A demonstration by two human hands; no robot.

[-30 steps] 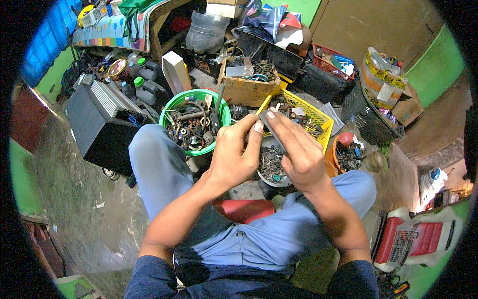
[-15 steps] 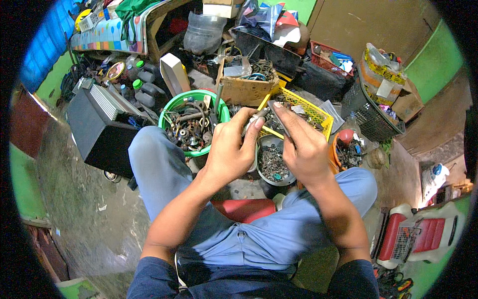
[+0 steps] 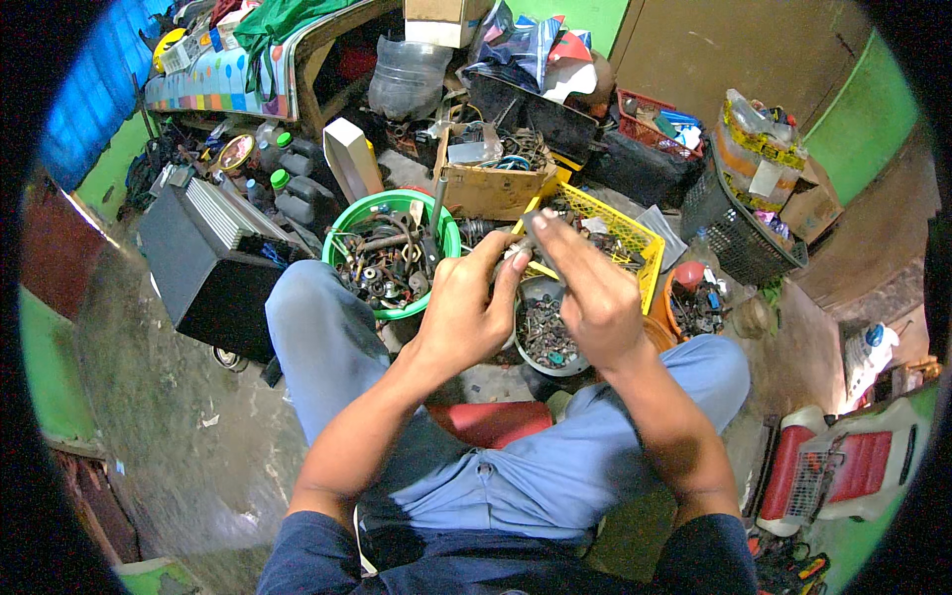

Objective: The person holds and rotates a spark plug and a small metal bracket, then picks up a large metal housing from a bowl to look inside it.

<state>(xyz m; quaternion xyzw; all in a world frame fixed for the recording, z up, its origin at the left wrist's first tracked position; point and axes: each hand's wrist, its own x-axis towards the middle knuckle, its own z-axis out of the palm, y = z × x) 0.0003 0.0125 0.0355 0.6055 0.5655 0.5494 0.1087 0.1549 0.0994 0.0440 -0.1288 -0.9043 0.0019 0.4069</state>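
Observation:
In front of me, above the containers, my left hand (image 3: 461,307) is closed, thumb and forefinger pinching a small greyish metal part (image 3: 520,246). My right hand (image 3: 600,307) meets it from the right, its fingers bent together and slightly blurred. At those fingertips is a dark, narrow piece (image 3: 537,222) against the metal part; its kind is hard to make out. Just below the hands sits a grey bowl (image 3: 520,342) of small screws and bits. A green-rimmed tub (image 3: 451,238) of mixed metal parts stands to the left.
Behind the hands lie a yellow plastic basket (image 3: 650,260) and a cardboard box (image 3: 486,190) of scrap. An orange container (image 3: 666,307) stands right of the bowl. A black box-shaped case (image 3: 203,278) is at left, a dark mesh basket (image 3: 739,233) at right.
My right hand has shifted slightly left and its fingertips have moved over the metal part. The left hand keeps its pinch and sits slightly to the right. The whole view has shifted slightly.

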